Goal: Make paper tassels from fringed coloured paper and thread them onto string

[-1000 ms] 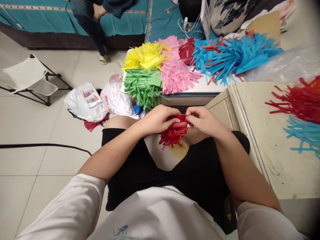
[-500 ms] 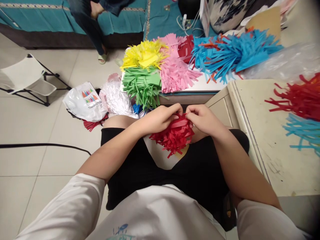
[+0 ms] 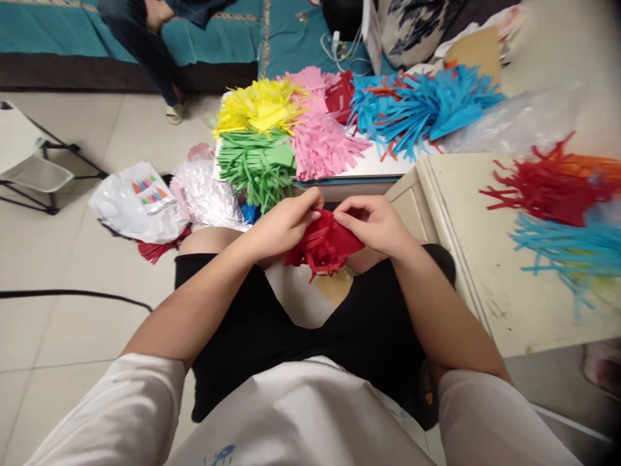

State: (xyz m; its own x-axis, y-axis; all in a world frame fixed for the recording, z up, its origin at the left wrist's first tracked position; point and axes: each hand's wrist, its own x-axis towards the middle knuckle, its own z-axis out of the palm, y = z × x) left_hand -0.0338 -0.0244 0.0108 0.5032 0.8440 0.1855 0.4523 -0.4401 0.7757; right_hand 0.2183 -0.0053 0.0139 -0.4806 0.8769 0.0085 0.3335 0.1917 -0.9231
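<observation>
I sit with both hands over my lap. My left hand (image 3: pixel 281 226) and my right hand (image 3: pixel 373 223) are both closed on a bundle of red fringed paper (image 3: pixel 323 249), pinching its top edge from either side. The red strips hang down between my knees. Right beyond my hands, on a low white board (image 3: pixel 369 169), lie heaps of fringed paper: green (image 3: pixel 255 165), yellow (image 3: pixel 259 110), pink (image 3: pixel 320 139) and blue (image 3: pixel 417 103).
A cream table (image 3: pixel 490 259) to my right carries red strips (image 3: pixel 543 184) and blue strips (image 3: pixel 567 243). Plastic bags (image 3: pixel 140 204) lie on the tiled floor at left, beside a folding stool (image 3: pixel 29 162). Another person's leg (image 3: pixel 145 52) stands by the teal bed (image 3: pixel 63 32).
My hands have gathered the red paper tighter, so the bundle looks more compact. The view has shifted, moving everything slightly left in the picture.
</observation>
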